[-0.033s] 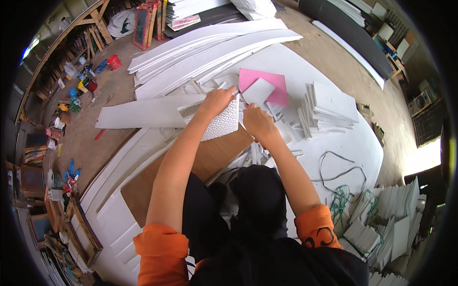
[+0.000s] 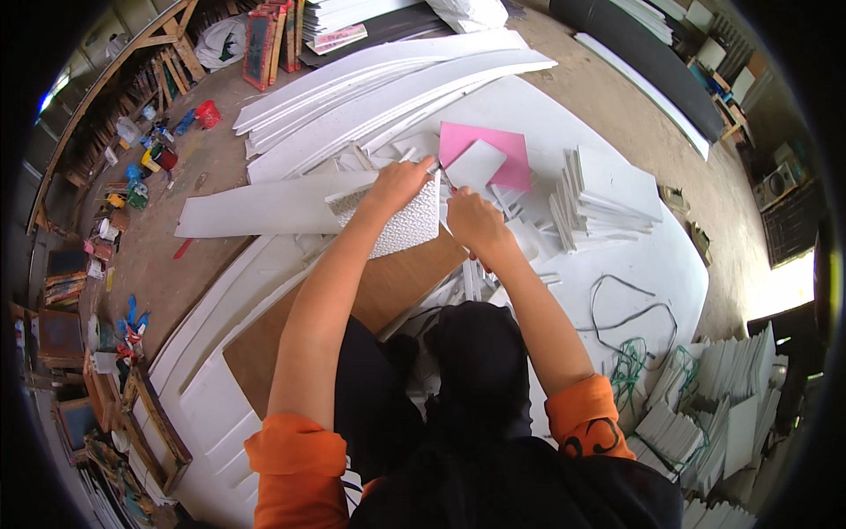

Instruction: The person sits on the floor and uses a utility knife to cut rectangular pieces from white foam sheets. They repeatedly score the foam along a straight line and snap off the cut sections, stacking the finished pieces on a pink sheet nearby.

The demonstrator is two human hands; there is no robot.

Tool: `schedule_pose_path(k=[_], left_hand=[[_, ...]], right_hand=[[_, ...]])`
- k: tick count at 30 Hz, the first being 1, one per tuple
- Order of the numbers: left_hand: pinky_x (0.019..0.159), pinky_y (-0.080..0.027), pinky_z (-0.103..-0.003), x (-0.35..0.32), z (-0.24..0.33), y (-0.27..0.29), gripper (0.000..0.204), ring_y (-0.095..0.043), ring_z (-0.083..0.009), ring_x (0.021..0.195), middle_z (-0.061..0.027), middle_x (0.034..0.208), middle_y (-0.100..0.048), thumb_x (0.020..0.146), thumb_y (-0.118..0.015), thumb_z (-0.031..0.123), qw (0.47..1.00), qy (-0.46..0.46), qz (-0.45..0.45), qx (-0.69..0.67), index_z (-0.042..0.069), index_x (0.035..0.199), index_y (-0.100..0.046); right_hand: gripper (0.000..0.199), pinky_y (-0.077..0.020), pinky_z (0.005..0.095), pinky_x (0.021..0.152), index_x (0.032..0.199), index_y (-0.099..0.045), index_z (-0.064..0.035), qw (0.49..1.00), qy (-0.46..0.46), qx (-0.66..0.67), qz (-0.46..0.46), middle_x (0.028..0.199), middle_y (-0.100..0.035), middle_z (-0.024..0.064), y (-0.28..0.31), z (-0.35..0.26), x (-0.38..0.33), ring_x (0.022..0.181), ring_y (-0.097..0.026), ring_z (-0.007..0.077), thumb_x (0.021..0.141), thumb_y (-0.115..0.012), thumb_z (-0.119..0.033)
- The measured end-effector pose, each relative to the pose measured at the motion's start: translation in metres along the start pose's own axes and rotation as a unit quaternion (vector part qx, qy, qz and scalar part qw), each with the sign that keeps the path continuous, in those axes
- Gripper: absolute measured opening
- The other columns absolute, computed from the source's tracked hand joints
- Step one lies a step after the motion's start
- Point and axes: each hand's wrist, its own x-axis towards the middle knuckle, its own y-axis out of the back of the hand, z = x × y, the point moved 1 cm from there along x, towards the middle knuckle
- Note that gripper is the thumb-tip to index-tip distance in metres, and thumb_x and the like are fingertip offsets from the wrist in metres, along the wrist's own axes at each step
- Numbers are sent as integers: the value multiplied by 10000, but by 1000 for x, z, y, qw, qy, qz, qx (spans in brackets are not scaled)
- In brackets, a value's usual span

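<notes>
My left hand (image 2: 402, 182) is closed over the upper edge of a white sheet with a bumpy texture (image 2: 407, 227), its fingers at the sheet's top right corner. The sheet lies over a brown board (image 2: 352, 310). Close by, beside the sheet's right edge, my right hand (image 2: 476, 220) is wrapped round a slim tool (image 2: 450, 183). The tool's thin tip points up toward my left fingers, and a bit of red-orange shows at the fist. Most of the handle is hidden, so its exact kind is unclear.
Beyond my hands lie a pink sheet (image 2: 516, 151) and a small white square (image 2: 476, 163). A stack of white panels (image 2: 617, 189) stands right, with a dark cord (image 2: 604, 328) nearer me. Long white strips (image 2: 388, 86) lie at the back; paint pots (image 2: 164, 156) stand left.
</notes>
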Motion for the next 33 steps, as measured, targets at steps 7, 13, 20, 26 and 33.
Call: schedule_pose_path(k=[7, 13, 20, 26, 33], left_hand=[[579, -447, -441, -5, 5, 4, 292, -570, -362, 666, -176, 654, -578, 824, -514, 206, 1000, -26, -12, -10, 100, 1089, -453], [562, -432, -448, -6, 14, 9, 273, -557, -383, 680, -211, 693, -569, 832, -507, 220, 999, -20, -21, -32, 87, 1067, -462], [658, -447, -373, -2, 17, 10, 289, -575, -296, 794, -100, 894, -596, 784, -564, 298, 988, 57, 54, -134, 96, 987, -527], [642, -440, -346, 5, 19, 5, 216, -573, -271, 760, -79, 848, -600, 725, -618, 278, 978, 83, 87, -170, 90, 830, -614], [631, -458, -355, 7, 4, -3, 216, -581, -293, 706, -143, 803, -602, 696, -655, 230, 971, 71, 114, -197, 56, 823, -639]], right_hand=[[232, -513, 343, 583, 878, -554, 96, 994, -31, 77, -71, 782, -616, 174, 12, -7, 15, 729, -631, 291, 737, -491, -78], [241, -513, 321, 581, 896, -563, 87, 996, -24, 22, -88, 834, -616, 198, -11, -4, 33, 748, -632, 262, 747, -479, -83], [233, -514, 330, 591, 896, -580, 56, 1000, 11, 0, -20, 912, -593, 182, -22, -8, 30, 799, -623, 270, 752, -481, -98], [219, -512, 342, 631, 899, -589, 29, 998, -22, 2, -52, 930, -589, 164, -16, -4, 31, 852, -609, 286, 758, -485, -104], [201, -512, 363, 623, 868, -590, 27, 997, -9, 26, -71, 894, -599, 156, -1, -5, 11, 846, -608, 308, 734, -508, -98]])
